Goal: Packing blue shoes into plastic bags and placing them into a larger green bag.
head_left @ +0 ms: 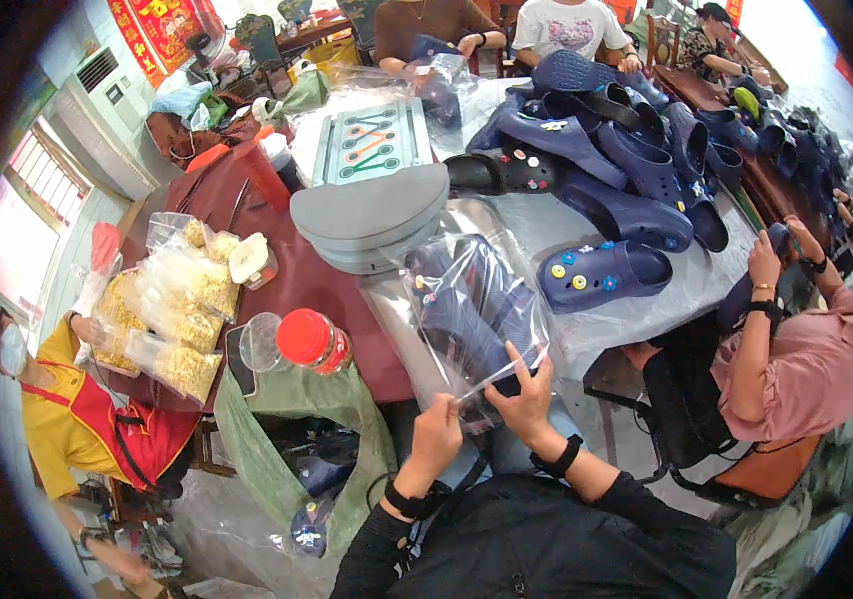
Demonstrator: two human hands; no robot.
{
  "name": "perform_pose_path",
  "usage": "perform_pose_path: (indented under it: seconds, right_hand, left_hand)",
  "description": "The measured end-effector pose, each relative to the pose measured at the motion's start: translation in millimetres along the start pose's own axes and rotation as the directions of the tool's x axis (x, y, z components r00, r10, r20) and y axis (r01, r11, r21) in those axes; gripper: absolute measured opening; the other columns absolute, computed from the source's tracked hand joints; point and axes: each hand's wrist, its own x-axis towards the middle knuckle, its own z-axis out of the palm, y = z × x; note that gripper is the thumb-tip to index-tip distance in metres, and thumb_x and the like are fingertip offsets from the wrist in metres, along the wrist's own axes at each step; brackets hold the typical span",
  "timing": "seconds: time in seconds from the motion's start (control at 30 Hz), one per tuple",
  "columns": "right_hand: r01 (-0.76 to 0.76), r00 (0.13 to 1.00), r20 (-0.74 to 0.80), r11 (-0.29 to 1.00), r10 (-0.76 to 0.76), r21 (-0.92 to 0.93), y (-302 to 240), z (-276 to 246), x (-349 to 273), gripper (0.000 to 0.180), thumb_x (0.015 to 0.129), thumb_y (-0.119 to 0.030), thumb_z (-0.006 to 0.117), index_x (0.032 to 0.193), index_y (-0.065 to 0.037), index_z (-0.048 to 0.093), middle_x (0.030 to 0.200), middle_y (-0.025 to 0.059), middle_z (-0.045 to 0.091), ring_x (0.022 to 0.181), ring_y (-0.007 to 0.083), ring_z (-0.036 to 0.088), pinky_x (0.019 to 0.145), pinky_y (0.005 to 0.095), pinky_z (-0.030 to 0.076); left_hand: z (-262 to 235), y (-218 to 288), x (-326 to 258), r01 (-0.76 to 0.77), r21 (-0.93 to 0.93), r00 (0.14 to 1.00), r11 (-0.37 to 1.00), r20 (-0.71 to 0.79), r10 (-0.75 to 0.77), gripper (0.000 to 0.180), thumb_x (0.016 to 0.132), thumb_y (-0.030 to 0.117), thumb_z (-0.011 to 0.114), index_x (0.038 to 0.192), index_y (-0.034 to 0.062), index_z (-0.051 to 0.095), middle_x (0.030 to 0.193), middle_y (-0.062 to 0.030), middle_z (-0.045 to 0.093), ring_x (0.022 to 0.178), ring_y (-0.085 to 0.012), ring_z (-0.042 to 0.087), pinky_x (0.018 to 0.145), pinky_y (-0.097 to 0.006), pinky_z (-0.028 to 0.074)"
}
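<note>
A clear plastic bag (pixel 422 344) with a pair of dark blue clogs (pixel 486 324) inside lies on the near edge of the table. My left hand (pixel 436 436) pinches the bag's near edge at its left corner. Further right, my right hand (pixel 526 399) grips the same edge, its index finger lying along the plastic over the clogs. The edge is stretched between both hands. Just right of the bag rests a single dark blue clog (pixel 604 277) with colourful charms. Behind it rises a heap of dark blue clogs (pixel 611 150).
Left are a red-lidded jar (pixel 314 340), bags of small yellow pieces (pixel 172 309) and a grey rounded case (pixel 372 215). A green sack (pixel 247 424) holding bagged clogs hangs open beside my left arm. People sit across the table and at right (pixel 791 374); another stands left (pixel 112 419).
</note>
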Motion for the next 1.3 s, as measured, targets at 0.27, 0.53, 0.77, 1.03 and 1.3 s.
perform_pose_path:
  seconds: [0.27, 0.53, 0.77, 1.03, 1.3]
  right_hand:
    - [0.027, 0.999, 0.019, 0.999, -0.026, -0.041, -6.2, 1.7, -1.6, 0.079, 0.066, -0.026, 0.078, 0.137, -0.020, 0.044, 0.131, 0.0326, 0.033, 0.117, 0.0465, 0.036, 0.100, 0.0486, 0.032]
    - [-0.002, 0.995, 0.102, 0.981, 0.022, -0.194, -9.7, -3.4, 19.3, 0.087, 0.064, -0.026, 0.075, 0.141, -0.024, 0.035, 0.135, 0.0312, 0.033, 0.120, 0.0458, 0.035, 0.101, 0.0517, 0.029]
    - [-0.005, 0.976, 0.208, 0.955, 0.069, -0.295, -2.3, -2.3, 30.4, 0.093, 0.063, -0.023, 0.074, 0.143, -0.012, 0.028, 0.133, 0.0287, 0.035, 0.118, 0.0443, 0.037, 0.095, 0.0513, 0.033]
    - [0.021, 1.000, 0.019, 0.997, -0.023, 0.077, 24.5, 2.7, 43.3, 0.078, 0.061, -0.004, 0.062, 0.136, -0.001, 0.039, 0.124, 0.0232, 0.043, 0.119, 0.0383, 0.039, 0.103, 0.0439, 0.029]
    - [-0.036, 0.999, 0.019, 0.914, 0.031, 0.404, 27.8, -12.7, 37.2, 0.070, 0.068, 0.003, 0.050, 0.137, 0.001, 0.039, 0.133, 0.0152, 0.043, 0.125, 0.0272, 0.039, 0.107, 0.0374, 0.027]
  left_hand:
    - [-1.6, -4.2, -3.4, 0.031, -0.072, 0.999, 0.997, 0.027, -0.029, 0.010, 0.092, 0.009, 0.053, 0.088, 0.0035, 0.046, 0.063, -0.0207, 0.050, 0.058, -0.0368, 0.057, 0.050, -0.038, 0.042]
    - [-10.2, -11.4, -14.3, -0.058, -0.045, 0.985, 0.997, 0.158, 0.064, 0.020, 0.087, 0.011, 0.060, 0.104, 0.0039, 0.051, 0.081, -0.0197, 0.061, 0.071, -0.0387, 0.061, 0.061, -0.039, 0.049]
    - [-82.7, -28.7, -21.5, 0.133, 0.122, 0.985, 0.984, 0.090, -0.145, 0.047, 0.084, 0.019, 0.064, 0.126, 0.0054, 0.049, 0.091, -0.0161, 0.062, 0.084, -0.0314, 0.060, 0.074, -0.040, 0.048]
    - [-152.6, -107.9, -119.7, 0.565, 0.653, 0.818, 0.505, -0.362, -0.447, 0.050, 0.084, 0.030, 0.061, 0.126, 0.0060, 0.049, 0.118, -0.0190, 0.053, 0.111, -0.0378, 0.048, 0.090, -0.048, 0.040]
    - [-140.9, -112.2, -155.8, 0.492, 0.536, 0.812, 0.686, 0.002, -0.584, 0.051, 0.083, 0.044, 0.059, 0.117, 0.0061, 0.057, 0.108, -0.0224, 0.058, 0.101, -0.0394, 0.055, 0.085, -0.047, 0.045]
